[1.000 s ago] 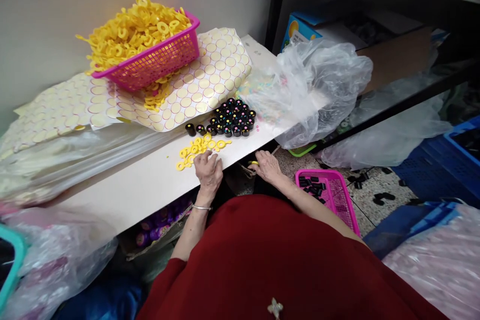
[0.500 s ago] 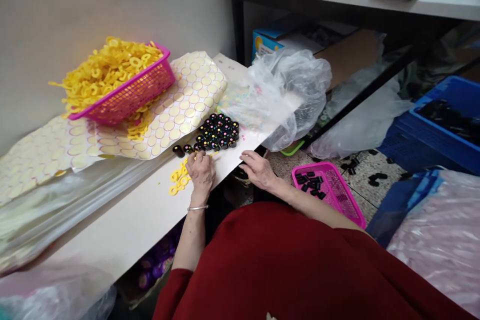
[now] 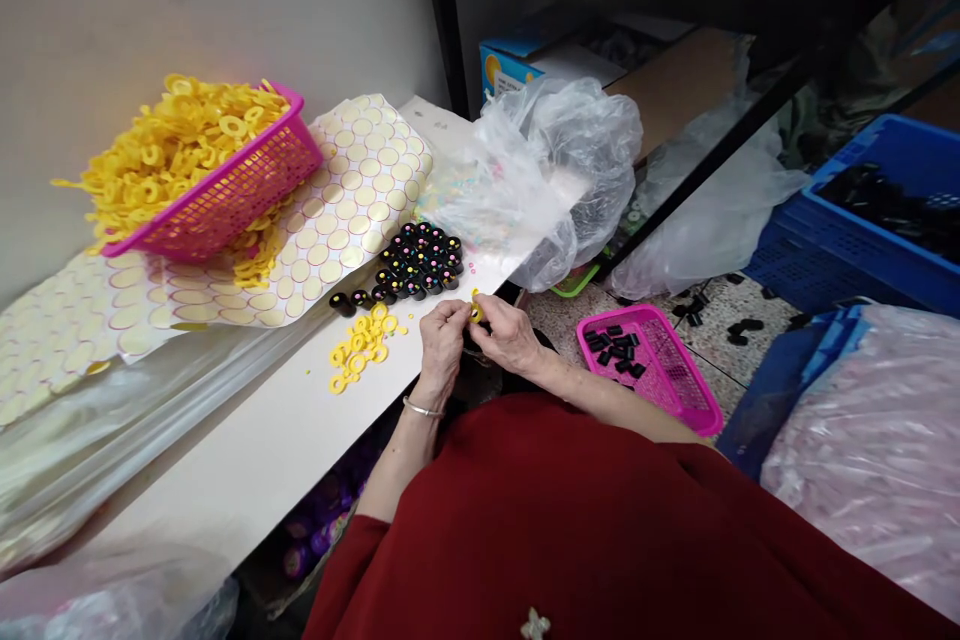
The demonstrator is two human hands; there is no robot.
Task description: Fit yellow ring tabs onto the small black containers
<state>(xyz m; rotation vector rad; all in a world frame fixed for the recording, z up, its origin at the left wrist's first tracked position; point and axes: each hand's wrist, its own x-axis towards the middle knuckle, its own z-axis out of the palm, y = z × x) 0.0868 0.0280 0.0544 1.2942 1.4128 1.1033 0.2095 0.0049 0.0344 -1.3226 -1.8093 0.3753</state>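
Both my hands meet above the front edge of the white table, around a small yellow ring piece (image 3: 475,310). My left hand (image 3: 441,345) is closed in a pinch at the piece's left side. My right hand (image 3: 508,332) has thumb and fingers closed on it from the right; the fingers partly hide it. Beside my left hand lies a loose pile of yellow ring pieces (image 3: 358,350). Just beyond stands a cluster of short black cylinders (image 3: 420,260) with coloured dots on their tops.
A pink basket (image 3: 247,190) heaped with yellow pieces sits on sheets of round stickers (image 3: 352,180). Clear plastic bags (image 3: 592,145) lie at the table's far end. On the right are a pink tray (image 3: 682,380) with black pieces and a blue crate (image 3: 795,250).
My left hand has left the yellow pile and moved right to meet my right hand. A yellow ring piece now shows between them. The camera view has shifted slightly.
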